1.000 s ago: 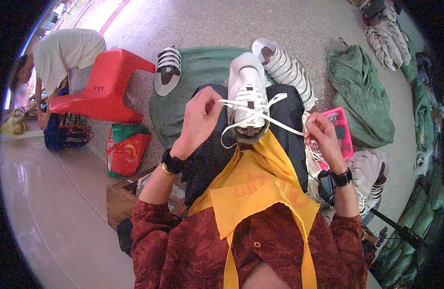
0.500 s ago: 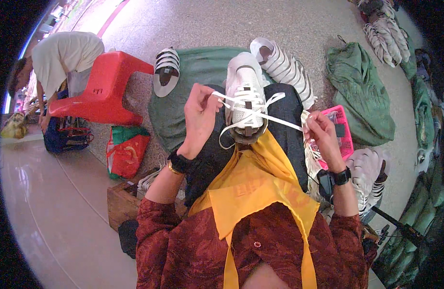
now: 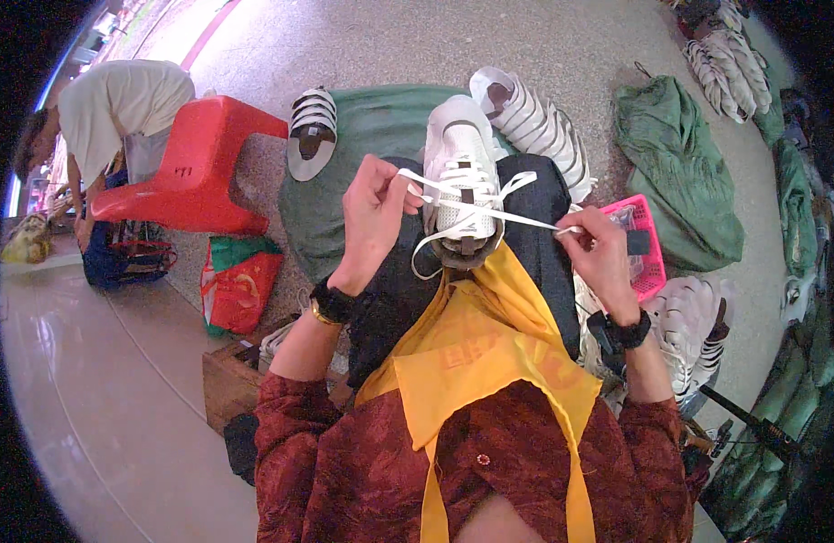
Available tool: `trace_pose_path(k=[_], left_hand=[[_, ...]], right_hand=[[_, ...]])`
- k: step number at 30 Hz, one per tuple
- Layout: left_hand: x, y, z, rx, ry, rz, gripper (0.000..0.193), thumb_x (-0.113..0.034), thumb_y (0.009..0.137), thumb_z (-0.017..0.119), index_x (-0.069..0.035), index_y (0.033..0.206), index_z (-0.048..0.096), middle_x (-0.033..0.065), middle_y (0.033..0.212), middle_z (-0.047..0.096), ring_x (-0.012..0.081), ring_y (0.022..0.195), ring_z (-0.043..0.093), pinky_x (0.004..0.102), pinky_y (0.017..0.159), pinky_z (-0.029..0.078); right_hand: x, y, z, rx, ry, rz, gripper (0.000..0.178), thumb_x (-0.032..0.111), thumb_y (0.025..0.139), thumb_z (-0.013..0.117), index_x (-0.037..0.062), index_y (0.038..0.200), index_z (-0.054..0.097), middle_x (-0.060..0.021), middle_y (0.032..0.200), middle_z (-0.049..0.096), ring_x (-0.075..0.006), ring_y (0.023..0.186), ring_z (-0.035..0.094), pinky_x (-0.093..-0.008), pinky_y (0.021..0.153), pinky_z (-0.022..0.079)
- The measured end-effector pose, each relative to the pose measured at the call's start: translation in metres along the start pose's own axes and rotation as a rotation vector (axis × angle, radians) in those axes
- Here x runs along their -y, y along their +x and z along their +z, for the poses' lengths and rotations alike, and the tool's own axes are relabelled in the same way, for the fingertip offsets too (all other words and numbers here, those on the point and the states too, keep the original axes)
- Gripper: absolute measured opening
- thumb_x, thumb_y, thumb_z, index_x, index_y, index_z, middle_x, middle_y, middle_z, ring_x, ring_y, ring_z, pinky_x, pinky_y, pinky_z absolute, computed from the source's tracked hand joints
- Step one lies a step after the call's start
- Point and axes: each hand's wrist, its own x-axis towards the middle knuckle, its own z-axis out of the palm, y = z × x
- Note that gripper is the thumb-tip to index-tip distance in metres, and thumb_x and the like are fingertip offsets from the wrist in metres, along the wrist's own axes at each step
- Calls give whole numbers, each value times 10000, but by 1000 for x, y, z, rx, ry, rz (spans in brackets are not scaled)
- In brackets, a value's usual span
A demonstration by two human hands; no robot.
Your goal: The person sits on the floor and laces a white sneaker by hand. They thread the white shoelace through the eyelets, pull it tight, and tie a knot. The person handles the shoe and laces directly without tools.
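Observation:
A white sneaker (image 3: 460,145) rests between my knees, toe pointing away from me, over the yellow apron (image 3: 489,362). White lacing runs through its upper eyelets. My left hand (image 3: 373,213) pinches a lace on the left side of the shoe. On the right, my right hand (image 3: 605,249) pinches the end of a white shoelace (image 3: 525,219) that stretches across the shoe's tongue. A loose loop of lace stands out at the shoe's right side, and another hangs at its lower left.
A red plastic stool (image 3: 186,172) stands left, near a bending person (image 3: 118,104). Shoe uppers lie stacked at the front right (image 3: 539,131) and front left (image 3: 313,136). Green sacks (image 3: 675,172) and a pink basket (image 3: 650,258) are on the right; a wooden box (image 3: 227,385) is at lower left.
My right hand has moved slightly left and turned, nearer the shoe, with the lace still pinched. My left hand has barely shifted.

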Motion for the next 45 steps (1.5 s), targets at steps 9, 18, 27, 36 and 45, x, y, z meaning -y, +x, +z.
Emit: trace_pose_path(k=[9, 18, 27, 36, 45], left_hand=[[-3, -6, 21, -101, 309, 119, 82, -12, 982, 541, -9, 921, 486, 72, 727, 613, 120, 592, 646, 267, 504, 517], [-4, -15, 9, -147, 121, -39, 100, -8, 986, 536, -20, 925, 458, 96, 742, 648, 121, 605, 657, 257, 502, 517], [-4, -19, 12, -46, 165, 71, 88, -11, 989, 541, -18, 952, 462, 84, 756, 655, 115, 644, 663, 268, 554, 535], [-18, -34, 10, -68, 355, 148, 177, -9, 929, 633, -4, 958, 459, 89, 768, 613, 150, 688, 649, 304, 622, 530], [-34, -40, 18, -40, 537, 500, 184, 13, 796, 716, -24, 871, 553, 122, 833, 529, 311, 777, 550, 399, 704, 462]], right_hand=[[-37, 24, -30, 124, 366, 304, 140, 129, 872, 721, -6, 861, 688, 43, 752, 617, -52, 713, 536, -253, 639, 424], [-26, 26, -18, 282, 211, 142, 145, 151, 881, 717, 7, 864, 702, 72, 726, 600, -43, 700, 520, -227, 621, 393], [-50, 37, -21, 199, 266, 182, 161, 179, 873, 752, 25, 852, 711, 54, 706, 604, -45, 649, 508, -236, 580, 387], [-14, 25, -21, 296, 261, 36, 102, 100, 864, 765, 12, 866, 714, -20, 892, 684, -65, 786, 594, -241, 642, 474], [64, -3, -34, 649, 423, -110, 129, 114, 887, 753, 28, 980, 730, -55, 885, 746, -139, 778, 696, -280, 699, 533]])
